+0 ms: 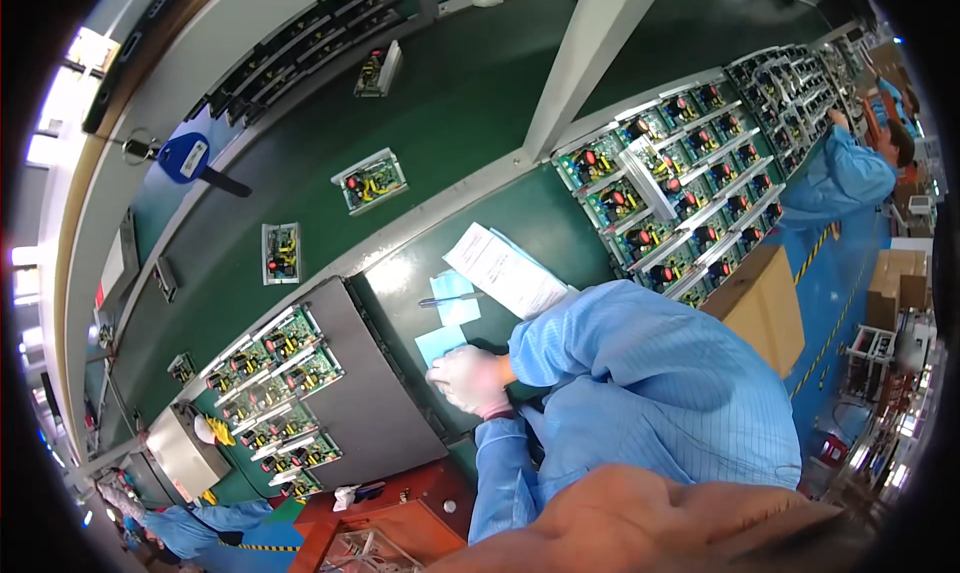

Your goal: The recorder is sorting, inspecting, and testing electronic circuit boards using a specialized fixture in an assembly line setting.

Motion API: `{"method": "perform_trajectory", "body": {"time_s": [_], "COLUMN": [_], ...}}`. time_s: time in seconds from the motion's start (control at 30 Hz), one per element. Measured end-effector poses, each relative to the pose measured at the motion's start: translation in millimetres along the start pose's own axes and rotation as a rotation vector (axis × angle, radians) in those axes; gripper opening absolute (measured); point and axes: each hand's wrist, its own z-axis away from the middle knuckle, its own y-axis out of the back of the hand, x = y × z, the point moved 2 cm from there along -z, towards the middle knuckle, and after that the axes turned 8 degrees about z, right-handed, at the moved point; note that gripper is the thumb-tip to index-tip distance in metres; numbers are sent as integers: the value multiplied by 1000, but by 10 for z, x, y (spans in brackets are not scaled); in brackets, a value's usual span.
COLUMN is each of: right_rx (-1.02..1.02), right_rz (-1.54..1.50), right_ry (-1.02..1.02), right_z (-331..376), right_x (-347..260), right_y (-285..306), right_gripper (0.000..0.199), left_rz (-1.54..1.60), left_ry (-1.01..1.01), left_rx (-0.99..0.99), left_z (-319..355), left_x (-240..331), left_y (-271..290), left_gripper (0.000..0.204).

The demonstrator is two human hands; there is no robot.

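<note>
Two pale blue notes lie near the middle of the frame: the lower note (440,345) meets the two gloved hands (467,379), and the upper note (455,311) is just above it. The hands are together, one against the other; I cannot tell if the fingers are clamped on the lower note, because they hide its edge. One pen (448,300) lies across the upper note, and to its right is a white printed paper (508,275), partly near the blue sleeve (590,338). All these are on the green table (410,263). At the lower left of centre, one dark tray (375,418) carries several rows of boards (290,338), too crowded to count surely. At the right of centre stands a bigger group of boards (690,188), also uncounted. In the upper left, three single boards (370,183) lie well apart on a green surface (455,103). One blue tag (185,158) hangs there. Two other persons are visible, one at upper right (845,173), one at lower left (190,530).
</note>
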Motion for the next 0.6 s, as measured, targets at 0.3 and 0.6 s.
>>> {"method": "perform_trajectory", "body": {"time_s": [0.3, 0.6], "right_rx": [-77, -167], "right_rz": [53, 28], "right_ry": [-13, 43], "right_z": [-30, -111], "right_x": [43, -116], "right_y": [6, -32], "right_gripper": [18, 16], "left_rz": [456, 555], "left_ry": [1146, 208], "left_rx": [-438, -139], "left_z": [-100, 447], "left_x": [-255, -670], "left_y": [-7, -1207], "left_gripper": [38, 33]}}
